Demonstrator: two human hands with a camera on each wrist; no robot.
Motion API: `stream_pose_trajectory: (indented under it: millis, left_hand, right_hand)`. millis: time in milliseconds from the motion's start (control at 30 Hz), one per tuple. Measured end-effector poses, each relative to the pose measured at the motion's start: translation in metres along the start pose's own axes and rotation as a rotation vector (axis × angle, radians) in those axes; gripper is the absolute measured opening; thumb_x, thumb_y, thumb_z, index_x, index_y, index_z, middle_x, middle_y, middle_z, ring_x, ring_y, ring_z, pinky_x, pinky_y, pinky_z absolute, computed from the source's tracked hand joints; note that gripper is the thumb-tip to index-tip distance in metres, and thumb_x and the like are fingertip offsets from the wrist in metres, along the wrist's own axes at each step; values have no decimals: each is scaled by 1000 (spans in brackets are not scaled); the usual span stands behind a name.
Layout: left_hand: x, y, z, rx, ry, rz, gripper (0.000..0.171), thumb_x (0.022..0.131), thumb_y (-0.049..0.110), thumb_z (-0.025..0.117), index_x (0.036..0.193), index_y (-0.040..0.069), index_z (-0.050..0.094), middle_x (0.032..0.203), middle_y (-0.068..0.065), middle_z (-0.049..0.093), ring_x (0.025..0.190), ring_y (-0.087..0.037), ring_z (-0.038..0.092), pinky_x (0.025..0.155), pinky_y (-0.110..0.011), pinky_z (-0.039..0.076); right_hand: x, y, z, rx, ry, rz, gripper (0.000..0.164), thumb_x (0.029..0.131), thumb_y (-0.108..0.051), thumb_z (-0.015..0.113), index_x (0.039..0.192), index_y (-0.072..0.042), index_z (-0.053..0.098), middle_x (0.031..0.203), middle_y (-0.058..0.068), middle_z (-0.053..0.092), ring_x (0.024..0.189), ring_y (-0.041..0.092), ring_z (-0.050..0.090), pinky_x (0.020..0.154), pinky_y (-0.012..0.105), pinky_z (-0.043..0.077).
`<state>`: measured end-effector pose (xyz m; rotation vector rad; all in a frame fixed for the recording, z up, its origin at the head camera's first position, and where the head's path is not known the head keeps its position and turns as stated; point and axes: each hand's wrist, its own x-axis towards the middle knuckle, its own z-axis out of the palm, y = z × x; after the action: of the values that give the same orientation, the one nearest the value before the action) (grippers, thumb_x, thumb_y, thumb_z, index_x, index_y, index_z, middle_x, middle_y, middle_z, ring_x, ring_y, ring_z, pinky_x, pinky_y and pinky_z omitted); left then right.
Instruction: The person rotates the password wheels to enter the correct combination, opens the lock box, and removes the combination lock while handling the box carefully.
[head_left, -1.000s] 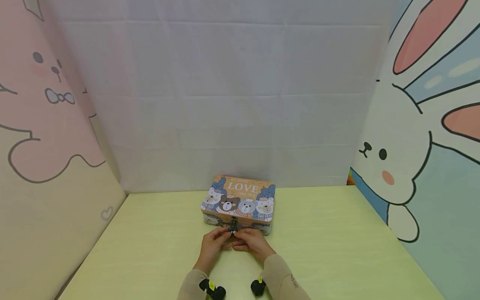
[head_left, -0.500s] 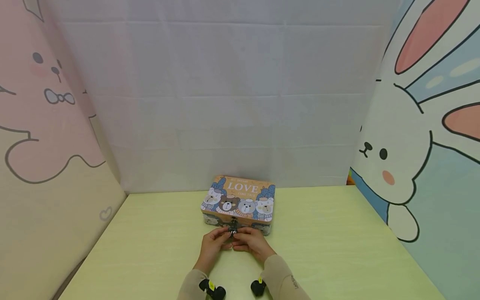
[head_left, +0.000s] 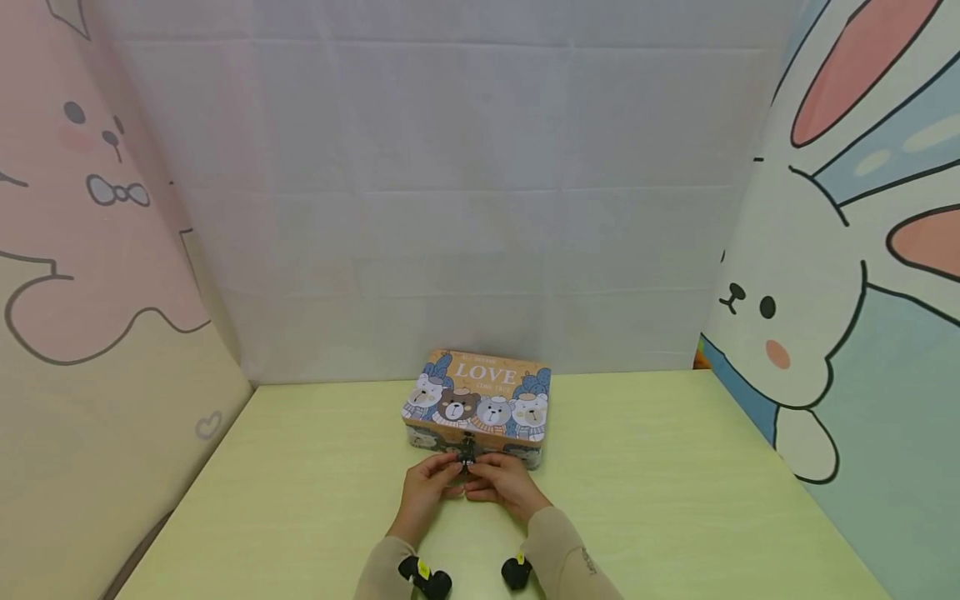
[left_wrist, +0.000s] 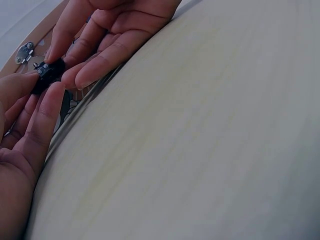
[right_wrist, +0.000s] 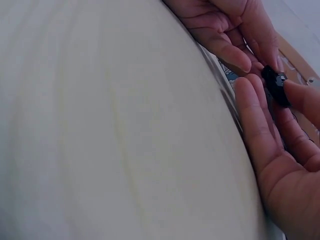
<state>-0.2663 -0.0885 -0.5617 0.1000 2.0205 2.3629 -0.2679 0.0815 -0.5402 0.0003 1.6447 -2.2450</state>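
Box (head_left: 480, 398): oblong, rounded corners, bear-printed, on streaked table (head_left: 675, 483). Lock (left_wrist: 48, 75): small, black, at box's front; my left hand (head_left: 424, 490) and right hand (head_left: 512, 487) both pinch it. Placement: unchanged from a second ago.

Straight ahead of both hands, the tin box (head_left: 480, 400) blocks any low, forward path; a route over its lid has open air up to the white sheet (head_left: 480, 208) behind. Between the fingertips of the left hand (head_left: 426, 493) and right hand (head_left: 510, 486), a small black piece (head_left: 467, 458) plugs the gap. Nearer the body, a lane of table (head_left: 465, 542) runs between the wrists, narrowed by a black wrist camera jutting in from each side. Outward of either hand, open tabletop stretches well away, bounded by the left panel (head_left: 90, 400) and right panel (head_left: 892, 417).
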Motion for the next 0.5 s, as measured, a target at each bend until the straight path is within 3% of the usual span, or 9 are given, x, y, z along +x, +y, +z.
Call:
stream_pose_trajectory:
  millis: [233, 500]
  left_hand:
    - [1, 0, 0, 4, 1, -6, 33, 95, 2, 64, 121, -18, 58, 96, -9, 68, 76, -17, 70, 68, -29, 62]
    - [-1, 0, 0, 3, 6, -13, 34, 96, 3, 64, 122, -18, 58, 96, -7, 68, 76, -16, 69, 68, -30, 62]
  right_hand:
    - [-1, 1, 0, -11, -4, -14, 30, 99, 0, 56, 123, 18, 50, 96, 19, 66, 73, 17, 70, 72, 33, 62]
    - [0, 1, 0, -9, 3, -10, 21, 99, -2, 57, 114, 13, 59, 85, 12, 68, 71, 15, 70, 70, 31, 62]
